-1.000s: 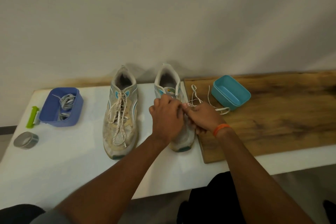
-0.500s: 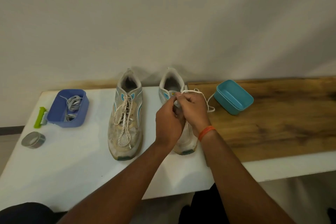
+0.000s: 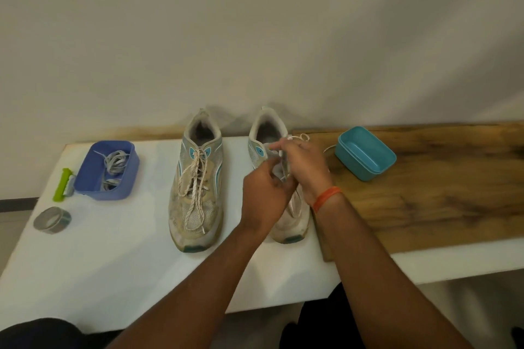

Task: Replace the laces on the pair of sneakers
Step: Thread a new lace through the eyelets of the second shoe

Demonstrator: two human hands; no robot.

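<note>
On the white tabletop [image 3: 119,258], two worn grey-and-teal sneakers stand side by side, heels toward the wall, toes toward the person. Left hand [image 3: 265,198] and right hand [image 3: 304,170] cover the right sneaker [image 3: 292,221], fingers pinching its loosened white lace [image 3: 297,137]. Left sneaker [image 3: 197,187] is laced. Purple plastic tub [image 3: 110,171] (grey laces inside) sits far left; teal tub [image 3: 365,153] rests on the wooden board [image 3: 453,193].

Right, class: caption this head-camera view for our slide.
Both hands, left and right, draw the old lace from the right sneaker; the left sneaker remains laced.
</note>
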